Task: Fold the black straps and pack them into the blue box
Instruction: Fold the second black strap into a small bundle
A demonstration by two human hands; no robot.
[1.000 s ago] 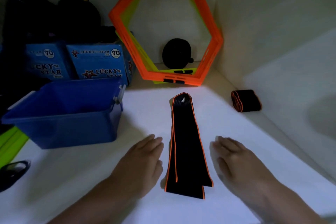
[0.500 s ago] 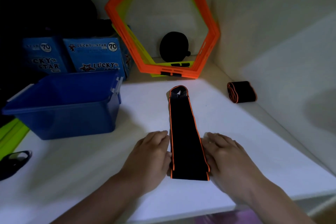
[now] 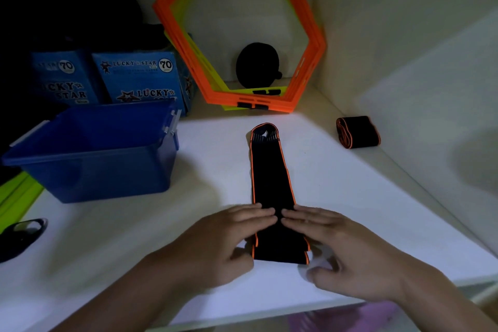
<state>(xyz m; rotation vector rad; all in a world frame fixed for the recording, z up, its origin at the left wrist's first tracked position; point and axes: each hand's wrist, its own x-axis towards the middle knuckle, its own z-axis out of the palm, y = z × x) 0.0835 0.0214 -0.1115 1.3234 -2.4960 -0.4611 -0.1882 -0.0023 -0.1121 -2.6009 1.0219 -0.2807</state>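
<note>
A long black strap (image 3: pixel 269 170) with orange edging lies flat on the white shelf and runs away from me. My left hand (image 3: pixel 229 240) and my right hand (image 3: pixel 342 248) both rest on its near end. The fingers lie on top and the fingertips almost meet in the middle. The thumbs sit at the strap's sides. A second black strap (image 3: pixel 357 132), folded into a small bundle, lies at the far right near the wall. The open blue box (image 3: pixel 89 151) stands to the left, and I see nothing inside it.
Orange and yellow hexagon frames (image 3: pixel 310 43) lean on the back wall around a round black item (image 3: pixel 257 65). Blue "Lucky Star" packs (image 3: pixel 140 78) stand behind the box. Green strips (image 3: pixel 16 197) and a black loop (image 3: pixel 21 234) lie far left. The shelf's front edge (image 3: pixel 269 312) is near my wrists.
My hands moved in from the strap's sides onto its near end, and the fingertips now nearly touch on top. The strap's layers lie straighter and more aligned than a second ago.
</note>
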